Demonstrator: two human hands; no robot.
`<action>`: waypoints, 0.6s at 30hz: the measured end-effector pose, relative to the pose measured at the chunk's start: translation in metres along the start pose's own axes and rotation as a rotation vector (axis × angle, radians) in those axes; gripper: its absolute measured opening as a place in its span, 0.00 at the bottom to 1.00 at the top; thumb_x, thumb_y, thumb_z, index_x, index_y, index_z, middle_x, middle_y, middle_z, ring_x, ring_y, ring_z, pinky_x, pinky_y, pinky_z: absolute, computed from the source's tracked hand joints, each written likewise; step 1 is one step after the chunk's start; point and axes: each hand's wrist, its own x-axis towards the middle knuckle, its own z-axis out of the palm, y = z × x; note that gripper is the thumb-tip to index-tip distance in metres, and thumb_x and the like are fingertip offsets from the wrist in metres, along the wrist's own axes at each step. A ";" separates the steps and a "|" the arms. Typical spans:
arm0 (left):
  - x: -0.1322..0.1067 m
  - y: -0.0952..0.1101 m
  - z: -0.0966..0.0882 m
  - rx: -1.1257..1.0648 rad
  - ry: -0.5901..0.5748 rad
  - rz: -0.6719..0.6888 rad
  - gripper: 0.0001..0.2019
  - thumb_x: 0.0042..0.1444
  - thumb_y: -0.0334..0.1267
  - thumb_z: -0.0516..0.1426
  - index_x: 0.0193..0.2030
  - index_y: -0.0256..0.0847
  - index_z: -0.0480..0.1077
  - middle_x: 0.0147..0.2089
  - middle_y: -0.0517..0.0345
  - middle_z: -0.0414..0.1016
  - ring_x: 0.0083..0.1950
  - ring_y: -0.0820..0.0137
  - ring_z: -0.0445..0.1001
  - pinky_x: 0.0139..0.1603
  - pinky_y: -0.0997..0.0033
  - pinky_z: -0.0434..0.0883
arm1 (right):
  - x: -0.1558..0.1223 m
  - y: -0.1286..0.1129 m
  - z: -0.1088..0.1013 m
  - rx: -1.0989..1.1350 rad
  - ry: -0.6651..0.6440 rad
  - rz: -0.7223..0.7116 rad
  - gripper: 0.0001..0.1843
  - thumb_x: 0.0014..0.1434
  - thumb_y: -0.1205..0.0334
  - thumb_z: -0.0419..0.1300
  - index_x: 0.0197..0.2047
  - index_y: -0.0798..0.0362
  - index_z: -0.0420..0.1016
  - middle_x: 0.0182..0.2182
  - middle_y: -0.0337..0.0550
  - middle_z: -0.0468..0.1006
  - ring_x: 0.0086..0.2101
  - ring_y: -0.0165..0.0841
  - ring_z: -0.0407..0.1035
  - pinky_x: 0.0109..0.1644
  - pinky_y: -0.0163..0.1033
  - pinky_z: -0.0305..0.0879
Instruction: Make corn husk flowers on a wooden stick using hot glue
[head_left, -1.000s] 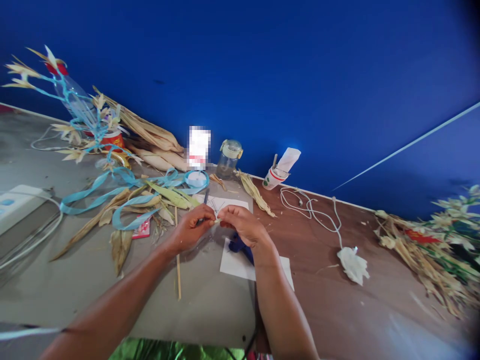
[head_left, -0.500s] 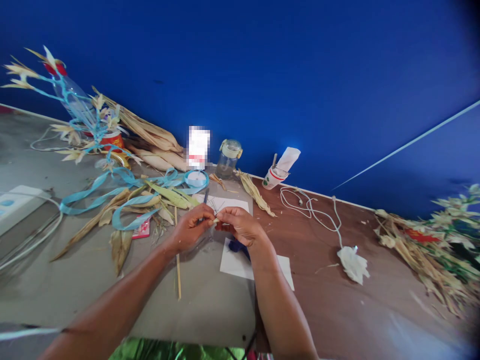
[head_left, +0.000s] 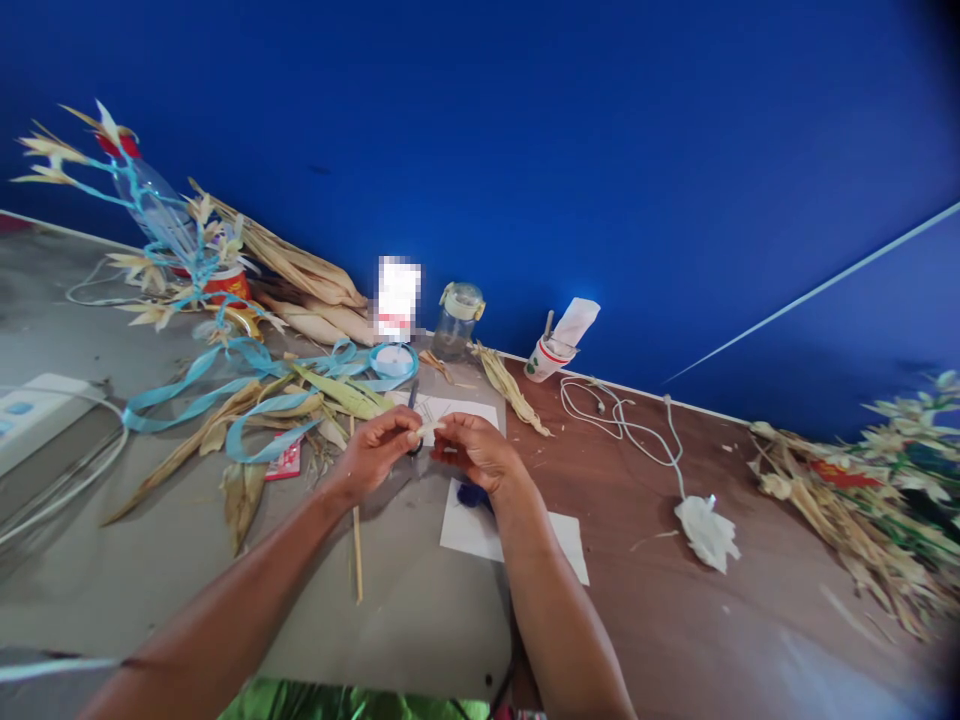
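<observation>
Between my fingertips is a small pale strip of corn husk (head_left: 427,428), pinched from both sides. My left hand (head_left: 381,450) is closed on its left end, and my right hand (head_left: 480,448) grips the right end. Just behind the fingers lies a dark-handled tool (head_left: 413,393), partly hidden, on white paper (head_left: 491,412). Below my right hand, a dark blue bundle (head_left: 472,494) rests on another white sheet (head_left: 469,530). A thin straw-coloured stick (head_left: 357,560) lies near my left wrist.
Blue ribbon (head_left: 180,405) and dried husks (head_left: 240,505) spread to the left, before a bottle (head_left: 154,205) with husk flowers. A glass jar (head_left: 457,325), a paper cup (head_left: 544,360) and a white cable (head_left: 637,425) stand or lie behind. More husks (head_left: 817,500) lie at right.
My hands have drawn slightly apart, and more of the pale husk strip shows between the fingertips. The view has shifted slightly.
</observation>
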 end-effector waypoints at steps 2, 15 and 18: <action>-0.001 -0.003 -0.001 -0.034 0.033 -0.054 0.06 0.51 0.38 0.59 0.29 0.38 0.70 0.32 0.57 0.67 0.33 0.73 0.64 0.34 0.72 0.62 | 0.000 0.000 0.001 0.015 0.046 -0.048 0.14 0.35 0.61 0.69 0.25 0.55 0.71 0.18 0.32 0.68 0.23 0.25 0.61 0.32 0.35 0.63; -0.004 -0.009 0.002 -0.191 0.147 -0.270 0.10 0.49 0.40 0.61 0.34 0.37 0.69 0.28 0.61 0.68 0.29 0.76 0.65 0.30 0.75 0.63 | -0.009 0.004 0.022 0.034 -0.014 -0.157 0.11 0.36 0.64 0.67 0.25 0.56 0.71 0.20 0.33 0.70 0.22 0.24 0.62 0.32 0.34 0.60; -0.004 -0.007 0.004 -0.204 0.162 -0.294 0.11 0.49 0.41 0.60 0.35 0.37 0.68 0.29 0.59 0.70 0.30 0.74 0.68 0.32 0.73 0.65 | -0.008 0.008 0.027 0.024 0.039 -0.219 0.09 0.37 0.66 0.65 0.25 0.55 0.70 0.22 0.33 0.71 0.23 0.24 0.62 0.31 0.33 0.59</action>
